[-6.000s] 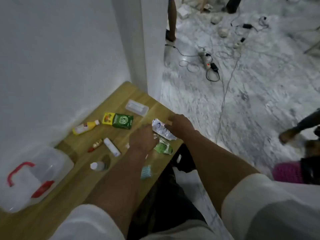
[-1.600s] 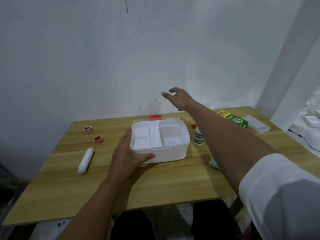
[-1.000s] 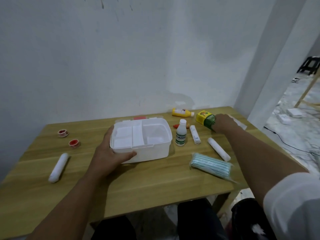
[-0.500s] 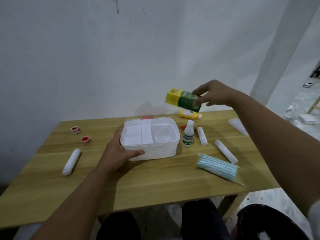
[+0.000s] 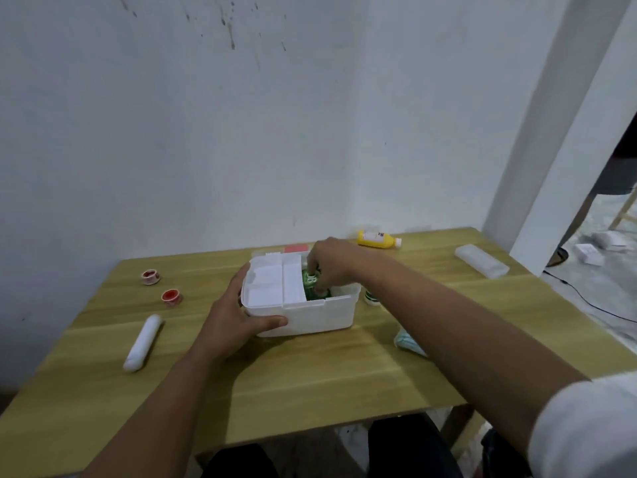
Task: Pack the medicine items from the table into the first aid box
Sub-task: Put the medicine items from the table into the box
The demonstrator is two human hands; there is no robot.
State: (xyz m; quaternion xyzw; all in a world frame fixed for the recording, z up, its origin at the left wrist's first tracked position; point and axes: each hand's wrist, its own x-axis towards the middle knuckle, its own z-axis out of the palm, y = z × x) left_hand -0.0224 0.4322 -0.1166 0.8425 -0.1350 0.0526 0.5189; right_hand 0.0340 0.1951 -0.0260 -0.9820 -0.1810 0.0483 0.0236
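Lowering green carton [image 5: 312, 283] into first aid box [image 5: 310, 313] at centre, right hand [image 5: 332, 265] pinching it, left hand [image 5: 238, 319] clamped on box; yellow bottle [image 5: 377, 239], gauze roll [image 5: 143, 343], tape rolls [image 5: 171, 297] etc. left.

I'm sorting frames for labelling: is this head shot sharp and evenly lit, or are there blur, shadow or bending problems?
Head view: soft all over, dim and bluish, no glare; the green box under the right hand is smeared, its print unreadable; faint shadow under the left hand beside the first aid box; the wide lens tilts the pillar at the right edge.
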